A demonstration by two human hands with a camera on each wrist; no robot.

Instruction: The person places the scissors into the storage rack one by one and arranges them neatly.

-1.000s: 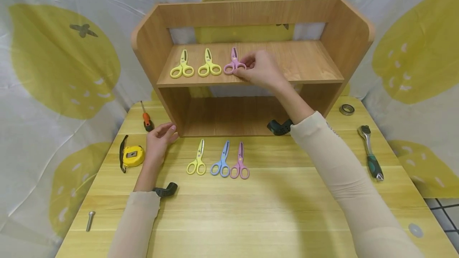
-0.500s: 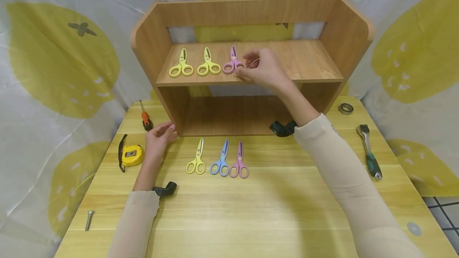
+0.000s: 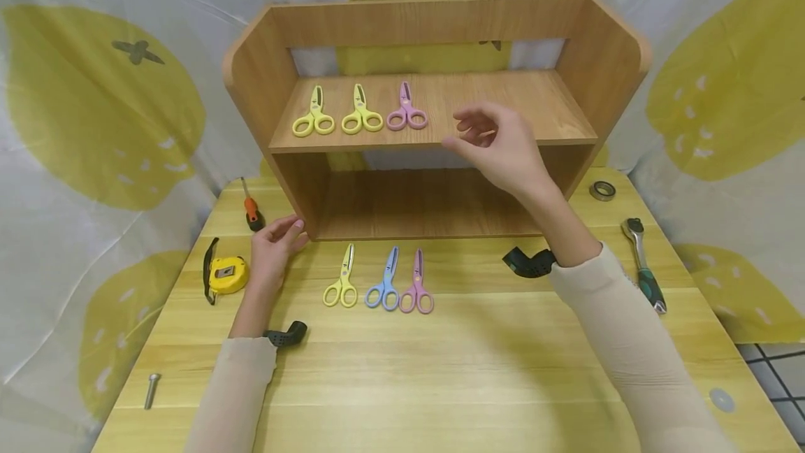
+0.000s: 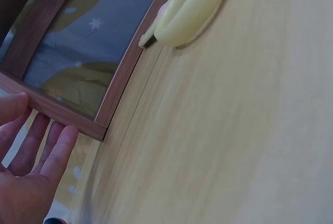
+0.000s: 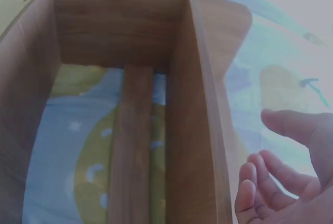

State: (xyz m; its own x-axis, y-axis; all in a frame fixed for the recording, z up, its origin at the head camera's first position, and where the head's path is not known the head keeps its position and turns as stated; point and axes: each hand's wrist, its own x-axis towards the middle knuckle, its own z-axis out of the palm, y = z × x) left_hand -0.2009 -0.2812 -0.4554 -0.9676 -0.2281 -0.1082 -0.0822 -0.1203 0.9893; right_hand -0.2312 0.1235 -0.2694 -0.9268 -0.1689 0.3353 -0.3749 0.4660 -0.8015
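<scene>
My right hand [image 3: 503, 149] hovers in front of the upper shelf's edge, thumb and fingers parted with nothing between them. To its left on that shelf lie pink scissors [image 3: 406, 109] and two yellow pairs of scissors [image 3: 361, 112], blades pointing back. My left hand [image 3: 273, 250] is at the lower left side of the wooden shelf unit [image 3: 434, 148], its fingertips right at the side panel [image 4: 62, 115] in the left wrist view. On the table in front lie yellow scissors [image 3: 342, 277], blue scissors [image 3: 385, 282] and another pink pair of scissors [image 3: 418, 284].
Left on the table are a screwdriver [image 3: 251, 211], a yellow tape measure [image 3: 228, 275] and a bolt [image 3: 151, 391]. At right lie a ring-shaped bearing [image 3: 602, 191], a ratchet wrench [image 3: 643, 264] and a round disc [image 3: 722, 400]. A patterned cloth hangs behind.
My right hand has let go of the pink scissors on the upper shelf and drawn back to the right. The scissors stay where they lay. My left hand stays at the side panel.
</scene>
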